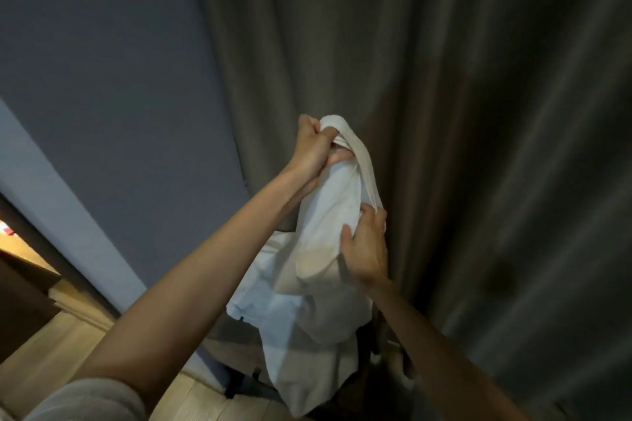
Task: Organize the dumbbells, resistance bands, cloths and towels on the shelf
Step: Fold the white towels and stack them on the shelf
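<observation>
One white cloth (pixel 318 284) hangs mid-frame before one dark curtain (pixel 478 113). Two hands hold it: the left hand (pixel 316 150) clenches its top at twelve o'clock, and the right hand (pixel 364 246) pinches its edge at three o'clock.

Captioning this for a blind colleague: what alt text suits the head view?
A person holds a white cloth up before a dark curtain: the left hand grips its bunched top, the right hand grips its edge lower down. A blue-grey wall stands at left.
</observation>
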The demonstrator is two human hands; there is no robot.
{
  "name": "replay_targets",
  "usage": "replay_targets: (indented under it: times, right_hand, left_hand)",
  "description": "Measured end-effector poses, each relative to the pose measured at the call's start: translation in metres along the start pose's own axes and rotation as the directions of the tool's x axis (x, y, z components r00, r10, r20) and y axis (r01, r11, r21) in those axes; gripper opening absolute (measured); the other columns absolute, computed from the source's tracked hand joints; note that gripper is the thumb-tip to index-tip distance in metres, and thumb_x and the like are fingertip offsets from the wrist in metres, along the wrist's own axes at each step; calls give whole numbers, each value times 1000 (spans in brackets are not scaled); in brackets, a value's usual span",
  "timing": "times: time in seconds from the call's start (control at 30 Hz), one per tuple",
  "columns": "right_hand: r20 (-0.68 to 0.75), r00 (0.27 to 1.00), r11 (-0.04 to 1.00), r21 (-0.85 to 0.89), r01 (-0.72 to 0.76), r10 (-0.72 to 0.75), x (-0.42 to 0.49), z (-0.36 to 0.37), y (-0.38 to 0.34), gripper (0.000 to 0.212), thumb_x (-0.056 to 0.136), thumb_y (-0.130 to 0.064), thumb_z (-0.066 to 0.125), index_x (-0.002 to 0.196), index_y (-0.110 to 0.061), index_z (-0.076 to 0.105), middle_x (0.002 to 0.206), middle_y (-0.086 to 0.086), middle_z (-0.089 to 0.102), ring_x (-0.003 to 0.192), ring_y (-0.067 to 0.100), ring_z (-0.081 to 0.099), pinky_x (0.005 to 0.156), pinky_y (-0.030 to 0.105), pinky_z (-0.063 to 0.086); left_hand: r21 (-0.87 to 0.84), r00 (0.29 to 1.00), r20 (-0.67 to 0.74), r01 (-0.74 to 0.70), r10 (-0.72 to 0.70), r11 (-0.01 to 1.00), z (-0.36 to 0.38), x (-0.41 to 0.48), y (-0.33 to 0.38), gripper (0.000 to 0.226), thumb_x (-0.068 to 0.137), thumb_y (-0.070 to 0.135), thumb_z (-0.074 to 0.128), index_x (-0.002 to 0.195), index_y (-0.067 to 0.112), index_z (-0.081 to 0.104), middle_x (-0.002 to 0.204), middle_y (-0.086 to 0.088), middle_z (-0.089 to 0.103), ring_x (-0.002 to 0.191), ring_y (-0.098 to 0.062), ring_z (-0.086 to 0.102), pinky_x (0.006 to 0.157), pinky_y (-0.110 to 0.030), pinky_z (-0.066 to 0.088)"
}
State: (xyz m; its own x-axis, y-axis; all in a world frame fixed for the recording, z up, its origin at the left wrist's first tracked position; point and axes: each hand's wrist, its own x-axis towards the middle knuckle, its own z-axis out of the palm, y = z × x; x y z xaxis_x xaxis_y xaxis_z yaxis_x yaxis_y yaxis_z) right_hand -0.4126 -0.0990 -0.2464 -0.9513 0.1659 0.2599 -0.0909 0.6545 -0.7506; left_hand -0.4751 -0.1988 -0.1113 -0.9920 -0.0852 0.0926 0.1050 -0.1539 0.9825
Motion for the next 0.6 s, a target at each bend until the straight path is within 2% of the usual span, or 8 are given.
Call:
replay_targets:
  times: [0.07,0.17,0.23,0.3,0.37,0.47,0.53,0.6]
  right_hand:
    - [83,996,993,-107,41,-32,6,-9,14,49,94,-20,51,139,-18,33,141,2,29,121,25,48,102,39,45]
    - [193,980,965,-242,95,-48,13,-21,32,54,89,-21,58,138,-25,35,136,-1,34,113,23,52,94,38,51]
    - [243,966,935,-316,162,-86,14,-26,44,51,86,-17,60,134,-21,44,124,0,42,102,23,56,81,31,50]
    - [280,952,922,-324,212,-121,15,-31,53,33,86,-11,58,119,-12,59,105,-1,44,93,24,57,70,22,39]
    - [320,939,907,-347,237,-123,19,-35,55,18,87,-10,57,102,-7,67,93,-1,43,87,25,58,67,19,33]
    - [338,932,889,-377,260,-129,32,-43,50,13,82,-11,60,90,-7,70,90,3,50,85,26,60,65,21,35]
    - [306,939,860,-426,281,-155,44,-52,44,16,80,-10,61,90,-11,72,94,5,56,85,26,61,65,21,36]
    - [289,944,843,-458,280,-157,56,-61,38,16,80,-10,63,91,-15,74,98,4,60,87,23,62,68,22,39]
  left_hand:
    - [120,990,-74,-111,120,987,-12,8,-1,28,91,-3,45,82,18,30,89,-9,43,76,-24,61,61,-38,60]
    - [340,949,-134,-226,284,913,-31,18,-6,28,87,-3,43,79,21,31,80,-4,42,75,-34,56,60,-46,58]
    - [566,886,-111,-316,450,762,-43,23,-6,20,83,-1,43,84,17,34,75,-3,42,69,-29,48,63,-43,49]
    - [686,815,-47,-393,577,613,-55,27,-3,17,82,-1,43,87,14,36,77,-6,43,69,-22,40,63,-34,33]
    - [754,775,54,-445,629,484,-68,24,1,11,87,2,42,88,11,37,82,-8,44,71,-20,38,65,-28,26]
    - [858,748,227,-457,624,235,-91,19,-1,9,90,5,41,99,6,40,96,-14,44,76,-25,40,68,-34,32]
    - [895,754,247,-419,609,155,-106,17,-1,15,87,2,42,101,5,40,100,-16,42,75,-31,43,67,-41,36]
    - [907,764,246,-399,596,137,-115,17,-2,15,88,2,41,103,4,41,101,-17,42,76,-33,45,67,-41,37]
